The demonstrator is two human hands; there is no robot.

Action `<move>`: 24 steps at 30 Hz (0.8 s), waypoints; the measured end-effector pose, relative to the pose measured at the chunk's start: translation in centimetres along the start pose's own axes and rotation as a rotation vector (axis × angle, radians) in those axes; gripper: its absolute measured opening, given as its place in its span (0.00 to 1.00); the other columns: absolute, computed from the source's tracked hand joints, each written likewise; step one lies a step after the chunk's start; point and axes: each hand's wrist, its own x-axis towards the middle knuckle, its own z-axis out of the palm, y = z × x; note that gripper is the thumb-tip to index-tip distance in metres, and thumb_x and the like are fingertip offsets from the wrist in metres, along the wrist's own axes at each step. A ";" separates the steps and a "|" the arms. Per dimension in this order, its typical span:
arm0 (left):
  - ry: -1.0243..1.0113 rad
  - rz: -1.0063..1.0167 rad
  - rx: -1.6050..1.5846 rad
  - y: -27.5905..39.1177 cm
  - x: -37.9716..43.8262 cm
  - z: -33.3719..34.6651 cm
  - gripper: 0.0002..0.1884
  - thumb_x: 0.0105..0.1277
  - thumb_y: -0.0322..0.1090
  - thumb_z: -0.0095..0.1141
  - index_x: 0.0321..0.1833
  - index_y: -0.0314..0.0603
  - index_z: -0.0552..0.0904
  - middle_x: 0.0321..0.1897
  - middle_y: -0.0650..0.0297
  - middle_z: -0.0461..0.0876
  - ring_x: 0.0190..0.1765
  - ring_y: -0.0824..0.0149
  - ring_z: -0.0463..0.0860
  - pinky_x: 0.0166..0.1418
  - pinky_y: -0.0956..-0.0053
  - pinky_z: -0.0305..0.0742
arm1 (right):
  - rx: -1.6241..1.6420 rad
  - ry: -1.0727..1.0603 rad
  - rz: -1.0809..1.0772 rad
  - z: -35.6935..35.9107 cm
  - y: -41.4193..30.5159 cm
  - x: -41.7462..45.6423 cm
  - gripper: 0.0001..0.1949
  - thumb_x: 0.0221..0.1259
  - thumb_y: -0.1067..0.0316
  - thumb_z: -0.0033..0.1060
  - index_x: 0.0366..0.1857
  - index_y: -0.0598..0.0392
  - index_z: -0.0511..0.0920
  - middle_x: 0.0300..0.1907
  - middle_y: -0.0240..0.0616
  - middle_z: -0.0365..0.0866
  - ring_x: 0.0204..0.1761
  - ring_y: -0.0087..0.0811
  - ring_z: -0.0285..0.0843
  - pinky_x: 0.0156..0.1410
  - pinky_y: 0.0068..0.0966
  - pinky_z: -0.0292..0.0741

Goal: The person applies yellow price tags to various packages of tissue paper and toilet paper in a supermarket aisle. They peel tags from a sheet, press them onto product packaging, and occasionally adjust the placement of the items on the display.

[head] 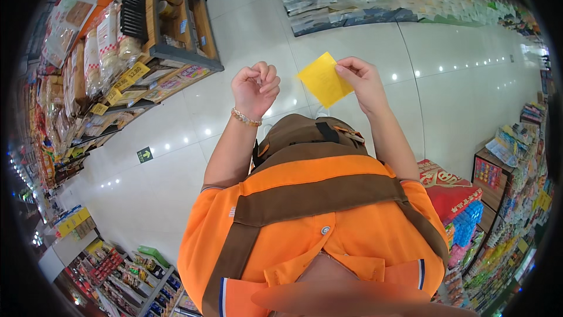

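Note:
My right hand pinches a square yellow sheet, likely paper, between thumb and fingers at its right corner. The sheet is held up over the floor, tilted so that one corner points up; faint marks show on it. To the left of the sheet and apart from it, my left hand is raised with its fingers curled in. Nothing plainly shows in that hand. A beaded bracelet circles the left wrist. Below both hands is a brown apron over an orange shirt.
A wood-and-metal shelf with packaged bread and yellow price tags stands at the left. Bagged goods fill a display ahead. A red package and packed shelves are close on the right. Snack racks stand at lower left.

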 end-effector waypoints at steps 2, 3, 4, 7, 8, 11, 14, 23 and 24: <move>0.178 -0.026 0.061 -1.5 2.9 0.4 0.06 0.61 0.31 0.44 0.27 0.39 0.72 0.27 0.62 0.73 0.22 0.71 0.65 0.25 0.76 0.60 | 0.005 0.041 0.017 -2.9 0.2 0.9 0.06 0.69 0.70 0.63 0.42 0.61 0.84 0.34 0.28 0.85 0.37 0.16 0.78 0.44 0.17 0.73; 0.265 -0.039 0.089 -2.4 4.3 0.7 0.06 0.60 0.30 0.44 0.27 0.39 0.73 0.27 0.61 0.74 0.23 0.71 0.65 0.24 0.76 0.59 | 0.001 0.063 0.026 -4.2 0.3 1.6 0.06 0.69 0.70 0.63 0.41 0.61 0.84 0.34 0.28 0.84 0.36 0.16 0.77 0.44 0.16 0.73; 0.357 -0.037 0.167 -3.3 5.5 1.2 0.05 0.60 0.28 0.44 0.28 0.38 0.73 0.27 0.61 0.74 0.23 0.71 0.65 0.24 0.76 0.59 | -0.003 0.084 0.035 -5.5 0.4 2.2 0.06 0.69 0.70 0.63 0.41 0.61 0.84 0.34 0.28 0.84 0.36 0.16 0.77 0.44 0.16 0.73; 0.479 -0.062 0.350 -5.7 8.4 1.3 0.04 0.60 0.25 0.44 0.29 0.38 0.73 0.25 0.62 0.73 0.23 0.72 0.65 0.24 0.77 0.58 | 0.007 0.135 0.055 -8.7 2.4 4.1 0.06 0.70 0.70 0.62 0.40 0.61 0.84 0.32 0.27 0.83 0.35 0.15 0.76 0.42 0.16 0.72; 0.426 -0.092 0.370 -6.4 8.9 -0.2 0.04 0.61 0.24 0.44 0.29 0.38 0.72 0.24 0.64 0.71 0.24 0.73 0.64 0.24 0.78 0.58 | 0.007 0.147 0.100 -9.7 2.9 4.7 0.06 0.70 0.70 0.62 0.40 0.61 0.84 0.33 0.27 0.83 0.36 0.16 0.76 0.43 0.17 0.72; 0.371 -0.189 0.313 -8.1 10.7 -4.0 0.05 0.62 0.23 0.44 0.29 0.38 0.72 0.18 0.66 0.67 0.21 0.74 0.61 0.23 0.79 0.56 | 0.014 0.204 0.205 -11.6 6.0 6.7 0.05 0.69 0.71 0.62 0.41 0.62 0.84 0.34 0.28 0.84 0.37 0.17 0.77 0.45 0.17 0.72; 0.315 -0.227 0.715 -10.7 12.4 -8.7 0.03 0.66 0.28 0.52 0.37 0.36 0.77 0.18 0.69 0.68 0.20 0.74 0.65 0.23 0.77 0.60 | 0.030 0.334 0.265 -12.7 11.2 9.5 0.05 0.68 0.72 0.63 0.40 0.62 0.84 0.34 0.29 0.84 0.37 0.17 0.77 0.45 0.18 0.73; 0.037 0.353 2.393 -16.8 23.6 -25.7 0.26 0.59 0.38 0.71 0.59 0.41 0.78 0.26 0.59 0.84 0.24 0.58 0.82 0.27 0.66 0.78 | -0.062 0.589 0.306 -14.0 32.3 22.6 0.06 0.65 0.71 0.65 0.37 0.63 0.84 0.32 0.35 0.85 0.34 0.20 0.79 0.41 0.20 0.75; -0.001 0.360 2.436 -16.7 25.2 -28.7 0.21 0.58 0.34 0.70 0.54 0.41 0.81 0.27 0.59 0.85 0.25 0.57 0.83 0.28 0.65 0.79 | -0.074 0.597 0.303 -14.2 34.2 24.3 0.06 0.65 0.71 0.65 0.37 0.63 0.84 0.32 0.35 0.86 0.33 0.21 0.79 0.40 0.20 0.75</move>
